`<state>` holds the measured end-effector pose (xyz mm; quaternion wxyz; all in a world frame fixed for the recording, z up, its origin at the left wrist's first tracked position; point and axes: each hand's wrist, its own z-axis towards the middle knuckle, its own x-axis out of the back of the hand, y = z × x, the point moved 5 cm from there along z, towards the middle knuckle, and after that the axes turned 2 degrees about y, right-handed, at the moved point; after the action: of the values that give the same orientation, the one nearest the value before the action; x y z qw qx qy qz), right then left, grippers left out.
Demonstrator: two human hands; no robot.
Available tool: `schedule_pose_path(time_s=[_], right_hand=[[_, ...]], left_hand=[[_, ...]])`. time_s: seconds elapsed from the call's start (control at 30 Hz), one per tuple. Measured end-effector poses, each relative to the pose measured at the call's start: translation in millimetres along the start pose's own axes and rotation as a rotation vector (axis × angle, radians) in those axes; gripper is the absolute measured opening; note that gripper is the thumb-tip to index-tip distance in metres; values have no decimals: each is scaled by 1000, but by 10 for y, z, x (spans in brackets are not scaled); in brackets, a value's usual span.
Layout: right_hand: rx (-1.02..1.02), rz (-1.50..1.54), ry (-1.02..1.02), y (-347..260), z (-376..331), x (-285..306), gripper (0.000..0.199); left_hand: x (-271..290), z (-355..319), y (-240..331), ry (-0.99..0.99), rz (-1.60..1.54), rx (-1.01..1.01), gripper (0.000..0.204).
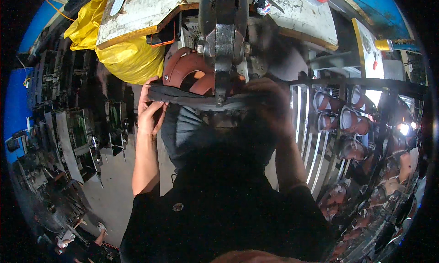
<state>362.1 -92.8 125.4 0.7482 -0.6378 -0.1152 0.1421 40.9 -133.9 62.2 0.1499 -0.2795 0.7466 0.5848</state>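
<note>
— While the left hand (151, 108) curls around one end of that dark strip (201, 100), what does the strip look like to you?

— Flat, long and slightly bowed, with a dull black rubbery face and a paler grey edge along its underside. It runs across the middle of the view, under the machine head (222, 39). The fingers of the left hand wrap its end from below, thumb on top, so that hand is gripping it.

— And the right hand (270, 105)?

— Blurred, so I can only say it seems closed over the other end of the strip, knuckles up; the exact grip is hard to make out.

— What is the machine made of?

— Heavy grey metal, worn and greasy, a vertical bar with a bolt and nut at the side. Its lower tip touches the top of the strip near the middle. Behind it sits a rounded reddish-brown piece (187, 71), smooth and curved like a ring, with a small screw at its left.

— What else is around?

— A bench (137, 16) with a scratched, whitish top and a yellowed wooden edge. A crumpled yellow plastic sheet (123, 53) hangs off it, glossy and creased. To the right, a rack of shiny metal bars (315, 139) holds rows of brown rounded pieces (354, 119), and dark metal parts (77, 130) stand in rows to the left.
</note>
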Motion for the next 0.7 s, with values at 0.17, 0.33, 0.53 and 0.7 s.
schedule_pose_path(time_s=[0.17,0.33,0.53,0.7], right_hand=[[165,-142,48,-55,59,-127,40],[172,-490,26,-303,134,-288,36],[279,-675,-6,-505,195,-497,34],[335,-779,-14,-660,211,-572,34]], left_hand=[[23,24,74,155,398,-205,64],[-378,-144,403,100,688,-698,55],[-1403,-343,671,-342,1271,-783,57],[-1428,-231,519,-421,1152,-600,34]])
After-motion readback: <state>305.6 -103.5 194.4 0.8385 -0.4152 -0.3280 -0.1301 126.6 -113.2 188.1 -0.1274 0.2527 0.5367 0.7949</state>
